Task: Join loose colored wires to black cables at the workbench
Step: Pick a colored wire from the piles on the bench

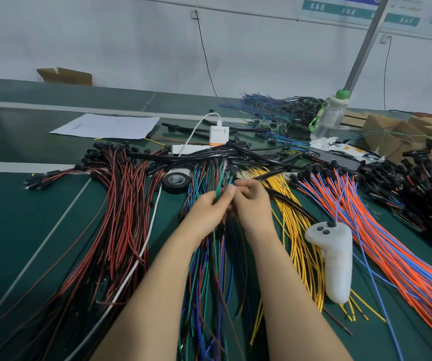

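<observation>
Head view, workbench (14,204) with green mat. Clock bearings are taken from the hands at centre.

Left hand (209,207): fingers curled, thumb and fingertips pinching 1 green wire (218,190) pulled up out of the mixed bundle (204,269) of blue, green and brown wires that runs under both forearms toward 6 o'clock.
Right hand (251,201): fingers curled tight, thumb and forefinger closed on the upper end of the same green wire, fingertips touching those of the left hand.

Black cables (209,155): loose heap at 12 o'clock, just beyond the hands. 1 more black cable (295,204) passes under the right hand toward 4 o'clock; I cannot tell whether that hand touches it.

Other wire stock:
- red and black wires (121,204), 9 o'clock, connectors at the far end
- yellow wires (295,238), 4 o'clock
- orange and blue wires (392,243), 3 to 4 o'clock

Containers:
- clear bottle (329,115) with green cap, upright, 1 o'clock; contents cannot be made out
- cardboard box (65,75), 10 o'clock, at the far edge, flap up, inside hidden
- cardboard cartons (392,131), 2 o'clock, insides not visible

Loose items: tape roll (174,181) lying flat at 11 o'clock; white charger (218,132) plugged into a power strip (183,149) at 12 o'clock; paper sheet (108,126) at 11 o'clock; phone (332,157) at 2 o'clock; white controller (337,256) lying on the yellow wires at 4 o'clock.
</observation>
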Motion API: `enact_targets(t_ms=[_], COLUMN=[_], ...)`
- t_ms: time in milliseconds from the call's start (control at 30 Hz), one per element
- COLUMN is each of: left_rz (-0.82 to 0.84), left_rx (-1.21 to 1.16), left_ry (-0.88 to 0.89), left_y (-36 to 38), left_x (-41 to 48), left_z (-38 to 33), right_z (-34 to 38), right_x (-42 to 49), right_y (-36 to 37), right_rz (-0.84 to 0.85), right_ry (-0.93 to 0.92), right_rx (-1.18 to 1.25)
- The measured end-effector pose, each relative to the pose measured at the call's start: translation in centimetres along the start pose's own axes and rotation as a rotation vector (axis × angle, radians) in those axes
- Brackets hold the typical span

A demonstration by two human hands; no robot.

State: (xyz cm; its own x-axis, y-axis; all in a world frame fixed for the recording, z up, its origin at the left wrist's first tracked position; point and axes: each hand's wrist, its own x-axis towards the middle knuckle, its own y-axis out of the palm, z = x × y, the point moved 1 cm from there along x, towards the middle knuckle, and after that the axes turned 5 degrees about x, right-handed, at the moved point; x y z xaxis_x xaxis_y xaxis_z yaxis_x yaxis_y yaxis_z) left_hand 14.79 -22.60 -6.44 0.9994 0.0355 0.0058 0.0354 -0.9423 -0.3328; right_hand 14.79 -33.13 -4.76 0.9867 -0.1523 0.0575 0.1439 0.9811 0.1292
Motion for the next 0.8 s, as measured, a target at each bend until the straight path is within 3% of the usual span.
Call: enact_targets(t_ms=[67,133,233,300,400,467,567,700,800], left_rz=[0.061,0.106,0.142,0.178,0.369,0.458,0.428,0.306,0.206], left_rx=[-0.079,-0.339,-0.979,-1.294,-1.497,-1.447,-1.185,-0.830,-0.695], left_ry=[-0.009,-0.037,-0.020,0.068,0.180,0.175,0.037,-0.145,-0.234], left_y=[-0.1,-0.5,-2.2,-3.4,-4.4,-4.2,-3.0,-1.4,-0.7], left_x=[-0.2,-0.4,-0.7,-1.0,-1.8,-2.1,-1.9,-1.7,-1.8], left_z=[0.0,-0.3,-1.5,-2.3,-3.0,-3.1,-3.0,-2.3,-1.7], right_z=[0.7,1.1,0.9,0.5,0.0,0.0,0.2,0.9,1.0], right_x=[-0.1,0.2,1.0,1.0,0.6,0.5,0.6,1.0,0.7], right_y=[0.0,-0.8,-2.9,-3.5,-3.0,-2.6,-2.3,-2.6,-2.7], right_rz=[0.053,-0.050,-0.257,-0.203,-0.144,-0.153,-0.137,-0.098,-0.089], right_ry=[0.023,0.025,0.009,0.051,0.059,0.064,0.091,0.161,0.159], right_rx=[0.130,0.049,-0.568,-0.917,-1.136,-1.166,-1.190,-1.066,-1.065])
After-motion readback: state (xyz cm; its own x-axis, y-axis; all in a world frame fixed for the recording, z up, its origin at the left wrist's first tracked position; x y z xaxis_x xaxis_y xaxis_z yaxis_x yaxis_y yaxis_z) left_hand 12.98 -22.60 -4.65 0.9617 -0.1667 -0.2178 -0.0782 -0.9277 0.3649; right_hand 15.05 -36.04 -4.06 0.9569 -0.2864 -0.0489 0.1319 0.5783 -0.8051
